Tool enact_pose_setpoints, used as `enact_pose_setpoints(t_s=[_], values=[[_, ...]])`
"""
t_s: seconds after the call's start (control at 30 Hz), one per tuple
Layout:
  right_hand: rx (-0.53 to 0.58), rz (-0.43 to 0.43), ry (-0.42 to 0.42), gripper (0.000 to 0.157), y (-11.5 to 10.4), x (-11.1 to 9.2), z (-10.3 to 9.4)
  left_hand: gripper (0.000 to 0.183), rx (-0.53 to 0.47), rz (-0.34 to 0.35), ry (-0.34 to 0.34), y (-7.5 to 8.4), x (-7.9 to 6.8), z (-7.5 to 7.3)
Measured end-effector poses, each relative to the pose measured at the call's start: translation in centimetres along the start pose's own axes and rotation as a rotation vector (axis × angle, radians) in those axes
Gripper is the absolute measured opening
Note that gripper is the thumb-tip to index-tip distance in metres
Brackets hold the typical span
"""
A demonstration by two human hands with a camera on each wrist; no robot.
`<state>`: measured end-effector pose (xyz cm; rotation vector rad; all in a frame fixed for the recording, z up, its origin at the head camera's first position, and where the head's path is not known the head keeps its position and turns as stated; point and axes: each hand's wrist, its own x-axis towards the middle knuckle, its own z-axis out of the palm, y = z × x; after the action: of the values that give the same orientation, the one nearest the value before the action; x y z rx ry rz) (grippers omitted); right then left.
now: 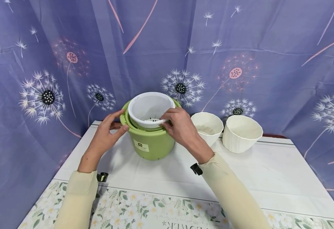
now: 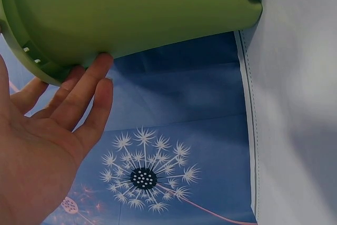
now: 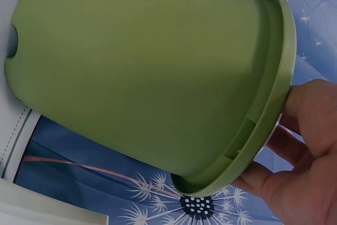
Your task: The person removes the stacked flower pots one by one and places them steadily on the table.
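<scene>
A green flower pot with a pale label stands upright on the table. Inside its mouth sits a smaller white pot with a slotted bottom, its rim above the green one; another green rim shows between them. My left hand holds the green pot's rim at the left, and in the left wrist view its fingers touch the wall below the rim. My right hand pinches the white pot's rim at the front right. From the right wrist view, the green pot hides most of the white pot.
Two white faceted pots stand to the right: a nearer one with pale lumps inside, partly behind my right hand, and another beside it. A purple dandelion-print curtain hangs behind the white table, whose front has a floral cloth.
</scene>
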<state>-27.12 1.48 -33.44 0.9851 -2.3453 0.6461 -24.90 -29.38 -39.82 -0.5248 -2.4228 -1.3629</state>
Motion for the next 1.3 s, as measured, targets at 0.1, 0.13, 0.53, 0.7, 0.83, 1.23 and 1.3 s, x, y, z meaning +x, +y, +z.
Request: enact_pose_setpoints(t_s=[0.1,0.13,0.53,0.7,0.83,1.23,1.3], values=[[0.015,0.001,0.018,0.010,0.1,-0.1,0.1,0.065,0.004,0.001,0.001,0.1,0.0,0.0],[0.020,0.001,0.024,0.010,0.1,-0.1,0.1,0.065,0.005,0.001,0.002,0.1,0.0,0.1],[0.043,0.006,0.078,0.013,0.0,-0.1,0.3,0.066,0.004,-0.013,-0.002,0.3,0.0,0.0],[0.050,0.003,0.098,0.011,-0.1,0.0,0.1,0.066,0.015,-0.016,-0.004,0.3,0.0,0.0],[0.050,0.006,0.101,0.011,-0.2,0.1,-0.2,0.066,0.019,-0.017,-0.008,0.1,0.0,0.0],[0.046,0.004,0.097,0.015,-0.5,0.4,-1.0,0.067,0.037,-0.010,0.003,0.0,0.1,0.0],[0.046,0.003,0.105,0.016,-0.5,0.5,-1.1,0.067,0.040,-0.012,0.003,0.1,0.1,0.0]])
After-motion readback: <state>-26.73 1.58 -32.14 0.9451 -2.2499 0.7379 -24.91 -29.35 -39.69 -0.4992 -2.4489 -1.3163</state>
